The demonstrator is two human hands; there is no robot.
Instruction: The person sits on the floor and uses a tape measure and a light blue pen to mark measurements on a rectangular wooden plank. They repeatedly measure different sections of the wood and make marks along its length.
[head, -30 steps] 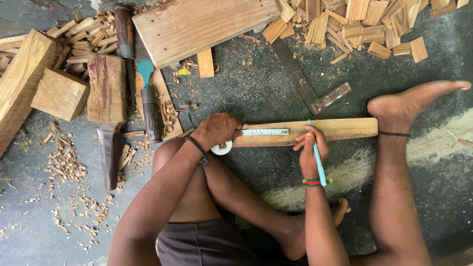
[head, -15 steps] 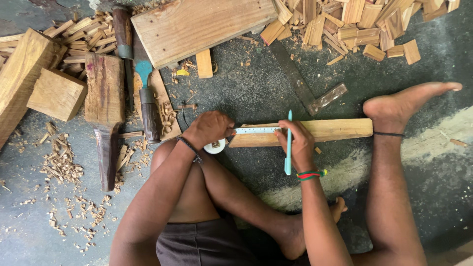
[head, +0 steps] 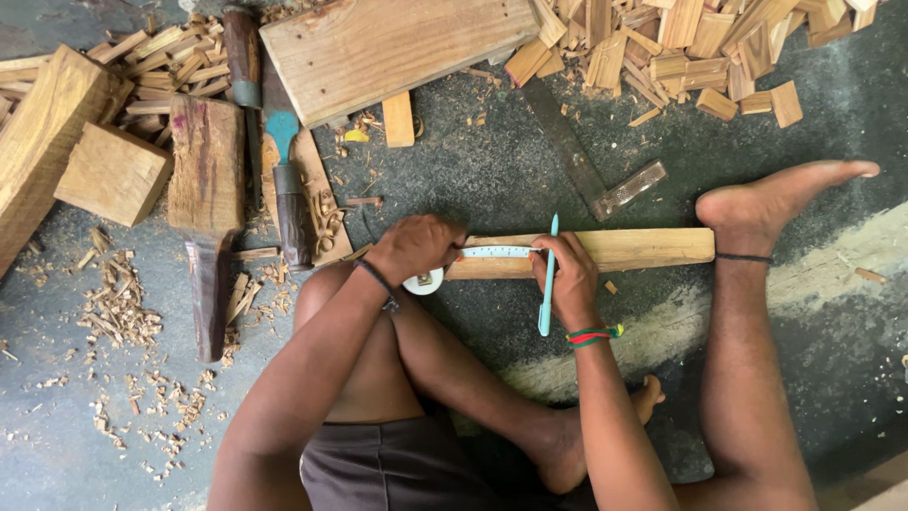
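Lying across the floor, the stick [head: 624, 249] is pinned at its right end by a bare foot [head: 757, 203]. The left hand [head: 416, 248] covers its left end, closed on a tape measure [head: 424, 280] whose case mostly hides. The right hand [head: 570, 276] grips a pen [head: 548, 279] upright, tip on the tape. Wood blocks [head: 113, 172] lie far left.

Wood offcuts [head: 700, 47], board [head: 397, 43], mallet [head: 206, 189], chisel [head: 288, 189], shavings [head: 118, 308].
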